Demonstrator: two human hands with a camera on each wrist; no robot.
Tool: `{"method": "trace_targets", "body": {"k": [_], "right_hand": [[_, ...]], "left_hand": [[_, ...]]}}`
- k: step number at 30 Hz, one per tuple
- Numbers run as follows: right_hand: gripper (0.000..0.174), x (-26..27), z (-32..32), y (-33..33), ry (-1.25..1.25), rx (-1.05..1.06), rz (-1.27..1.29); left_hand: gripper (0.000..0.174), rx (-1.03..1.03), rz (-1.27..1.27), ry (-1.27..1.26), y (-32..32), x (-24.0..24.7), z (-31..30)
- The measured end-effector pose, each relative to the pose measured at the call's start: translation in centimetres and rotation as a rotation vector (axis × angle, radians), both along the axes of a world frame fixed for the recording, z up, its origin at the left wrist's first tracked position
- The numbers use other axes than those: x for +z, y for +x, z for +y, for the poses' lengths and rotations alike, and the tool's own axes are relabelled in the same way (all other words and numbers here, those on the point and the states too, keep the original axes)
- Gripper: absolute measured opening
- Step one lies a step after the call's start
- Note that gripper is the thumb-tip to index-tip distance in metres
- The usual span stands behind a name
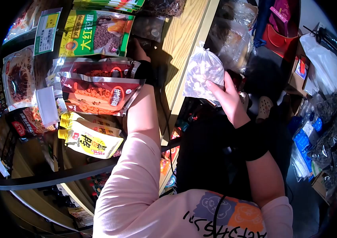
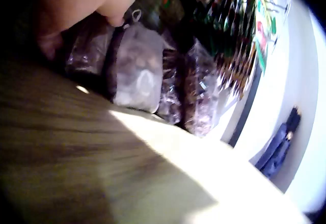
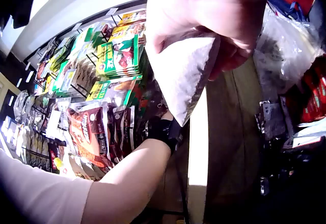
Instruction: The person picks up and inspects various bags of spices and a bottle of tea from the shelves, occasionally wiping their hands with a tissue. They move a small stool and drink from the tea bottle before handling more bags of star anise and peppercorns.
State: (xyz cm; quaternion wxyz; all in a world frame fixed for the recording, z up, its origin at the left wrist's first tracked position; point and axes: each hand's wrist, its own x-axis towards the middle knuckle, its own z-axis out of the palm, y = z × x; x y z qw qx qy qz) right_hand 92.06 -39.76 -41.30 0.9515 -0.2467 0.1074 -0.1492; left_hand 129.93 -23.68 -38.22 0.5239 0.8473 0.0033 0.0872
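My right hand [image 1: 230, 99] grips a tied plastic bag [image 1: 201, 70] of pale pieces beside the wooden shelf edge, thumb over its front. In the right wrist view the bag's corner points down below my curled fingers. My left hand [image 1: 140, 52] reaches in behind the hanging packets, partly hidden by them in the head view. The left wrist view shows its thumb and fingers around the top of a clear plastic bag [image 2: 87, 53] on the shelf. Next to that stands a pale tied bag [image 2: 137, 68], then bags of dark contents [image 2: 199, 94].
Green spice packets [image 1: 97, 33], red snack packets [image 1: 97, 95] and yellow spouted pouches [image 1: 93, 137] hang around my left forearm. The wooden shelf [image 1: 180, 51] runs between my arms. Plastic-wrapped goods [image 1: 232, 35] and a red bag [image 1: 279, 39] lie beyond my right hand.
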Motion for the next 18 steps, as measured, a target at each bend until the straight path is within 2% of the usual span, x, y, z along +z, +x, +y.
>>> {"method": "trace_targets", "body": {"k": [1, 4, 8, 11, 12, 15, 16, 18], "right_hand": [[0.048, -0.1, 0.0, 0.0, -0.014, -0.001, 0.006], [0.048, -0.1, -0.1, 0.0, -0.036, -0.021, -0.001], [0.047, 0.0, -0.1, -0.2, 0.016, -0.061, -0.006], [0.046, -0.3, -0.3, -0.6, -0.039, -0.049, 0.034], [0.045, -0.1, -0.2, -0.7, -0.041, -0.056, 0.058], [0.044, -0.2, -0.3, -0.9, -0.044, -0.065, 0.004], [0.044, -0.2, -0.2, -0.9, -0.034, -0.055, 0.014], [0.044, -0.5, -0.2, -0.8, -0.013, -0.036, 0.034]], "left_hand": [[0.065, 0.032, 0.054, -0.306, -2.4, 1.0, -0.6], [0.056, -0.027, 0.214, -0.488, -7.0, 2.3, 1.1], [0.049, -0.007, 0.163, -0.548, -13.3, 3.4, 1.8], [0.045, -0.018, 0.219, -0.626, -17.0, 3.7, 1.5], [0.041, -0.134, 0.158, -0.687, -18.3, 3.3, 2.6], [0.038, -0.152, 0.339, -0.740, -19.9, 3.8, 3.5], [0.037, -0.214, 0.398, -0.737, -20.1, 3.6, 4.3], [0.035, -0.121, 0.436, -0.701, -23.3, 4.6, 3.1]]}}
